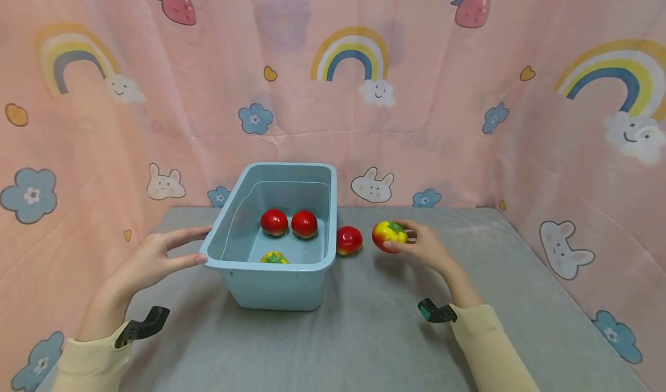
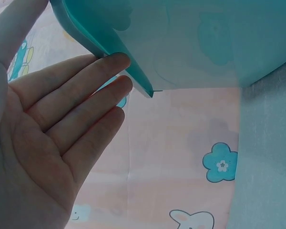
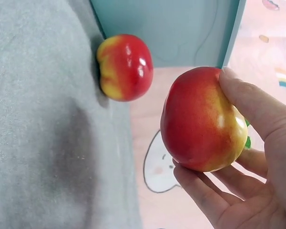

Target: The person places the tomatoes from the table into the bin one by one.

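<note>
My right hand [image 1: 428,246] grips a red-and-yellow tomato [image 1: 389,236] with a green star-shaped calyx, thumb on one side and fingers on the other. In the right wrist view the held tomato [image 3: 202,119] appears raised off the table. Another red tomato [image 1: 349,240] lies against the right side of a light blue plastic bin [image 1: 276,288]. Inside the bin are two red tomatoes [image 1: 274,222] and one showing its yellow top and green calyx [image 1: 274,257], partly hidden by the front wall. My left hand [image 1: 156,259] touches the bin's left rim with fairly straight fingers.
A grey cloth-covered table [image 1: 385,334] lies under everything. Behind and beside it hangs a pink curtain [image 1: 426,143] printed with rainbows, rabbits and flowers. A black strap [image 1: 143,326] circles the left wrist, and another strap [image 1: 437,311] the right.
</note>
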The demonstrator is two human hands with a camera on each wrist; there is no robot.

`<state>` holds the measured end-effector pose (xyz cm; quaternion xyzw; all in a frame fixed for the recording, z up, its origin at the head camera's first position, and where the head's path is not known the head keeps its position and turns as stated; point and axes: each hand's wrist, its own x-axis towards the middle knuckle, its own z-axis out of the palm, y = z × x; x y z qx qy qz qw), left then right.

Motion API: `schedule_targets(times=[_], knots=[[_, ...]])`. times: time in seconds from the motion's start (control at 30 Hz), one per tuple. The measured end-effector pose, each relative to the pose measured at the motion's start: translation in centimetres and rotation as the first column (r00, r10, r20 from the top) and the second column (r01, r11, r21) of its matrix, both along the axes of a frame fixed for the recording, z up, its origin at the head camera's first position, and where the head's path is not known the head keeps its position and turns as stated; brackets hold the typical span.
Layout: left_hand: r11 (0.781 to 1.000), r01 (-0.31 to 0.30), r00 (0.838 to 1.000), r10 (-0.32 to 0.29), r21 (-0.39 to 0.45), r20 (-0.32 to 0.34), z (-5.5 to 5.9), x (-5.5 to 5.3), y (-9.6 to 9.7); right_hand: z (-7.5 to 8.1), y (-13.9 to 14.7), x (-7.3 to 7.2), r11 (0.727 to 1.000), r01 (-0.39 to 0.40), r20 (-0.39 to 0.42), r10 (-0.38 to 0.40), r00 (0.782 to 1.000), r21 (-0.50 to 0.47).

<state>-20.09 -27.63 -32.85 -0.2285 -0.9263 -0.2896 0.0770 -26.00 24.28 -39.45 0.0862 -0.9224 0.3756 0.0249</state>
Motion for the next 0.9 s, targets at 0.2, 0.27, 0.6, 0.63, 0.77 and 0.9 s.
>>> schedule_targets(times=[0.2,0.27,0.6,0.63,0.77,0.9], knots=[[1.0,0.0,1.0,0.0,0.008,0.0,0.0,0.0,0.0,0.6,-0.1,0.5,1.0,-0.015,-0.027,0.015,1.0,0.015],[1.0,0.001,1.0,-0.001,0.01,0.001,0.0,0.0,0.0,0.8,-0.1,0.6,1.0,-0.02,-0.03,0.02,0.999,0.013],[1.0,-0.001,1.0,0.001,0.01,-0.004,0.0,0.1,0.0,1.7,-0.1,1.2,0.999,-0.025,-0.055,0.026,0.998,0.026],[1.0,-0.001,1.0,0.001,0.012,-0.007,0.0,0.1,0.0,1.8,-0.1,1.2,0.999,-0.026,-0.056,0.028,0.998,0.028],[1.0,0.002,1.0,-0.002,0.011,-0.016,0.0,0.1,0.1,2.1,-0.1,1.5,0.999,-0.028,-0.063,0.03,0.998,0.037],[1.0,0.003,1.0,-0.003,0.01,-0.016,0.0,0.1,0.1,2.5,-0.1,1.8,0.999,-0.031,-0.07,0.034,0.997,0.038]])
